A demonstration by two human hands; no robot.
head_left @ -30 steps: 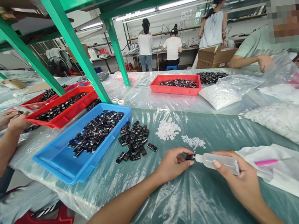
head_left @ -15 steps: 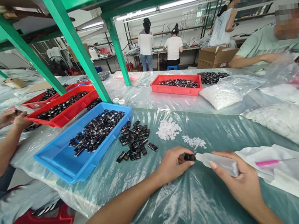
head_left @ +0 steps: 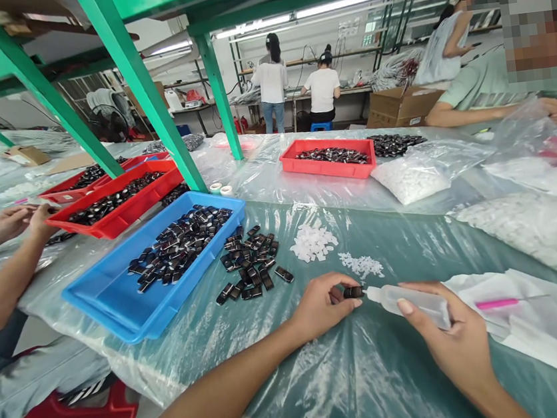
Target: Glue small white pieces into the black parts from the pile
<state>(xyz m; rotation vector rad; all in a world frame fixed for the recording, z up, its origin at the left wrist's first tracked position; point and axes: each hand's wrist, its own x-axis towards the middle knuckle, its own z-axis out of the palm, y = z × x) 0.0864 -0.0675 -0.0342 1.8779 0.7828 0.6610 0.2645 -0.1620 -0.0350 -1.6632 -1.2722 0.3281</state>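
Observation:
My left hand (head_left: 322,306) pinches a small black part (head_left: 352,292) just above the plastic-covered green table (head_left: 358,374). My right hand (head_left: 448,334) is wrapped round a clear squeeze bottle (head_left: 412,301), whose nozzle touches the black part. Just beyond my hands lie a loose pile of black parts (head_left: 250,264), a heap of white blocks (head_left: 313,242) and a smaller scatter of tiny white pieces (head_left: 362,265).
A blue tray (head_left: 117,298) of black parts sits left of the pile. Red trays (head_left: 118,214) (head_left: 327,163) stand farther back. Bags of white parts (head_left: 408,179) and a pink-handled tool (head_left: 500,303) on white sheeting lie right. A co-worker's hands (head_left: 18,222) work at left; another person sits at right. Green frame posts (head_left: 145,97) rise from the table.
My hands have barely moved; the bottle's nozzle stays at the black part. The standing person in the background has walked to the right.

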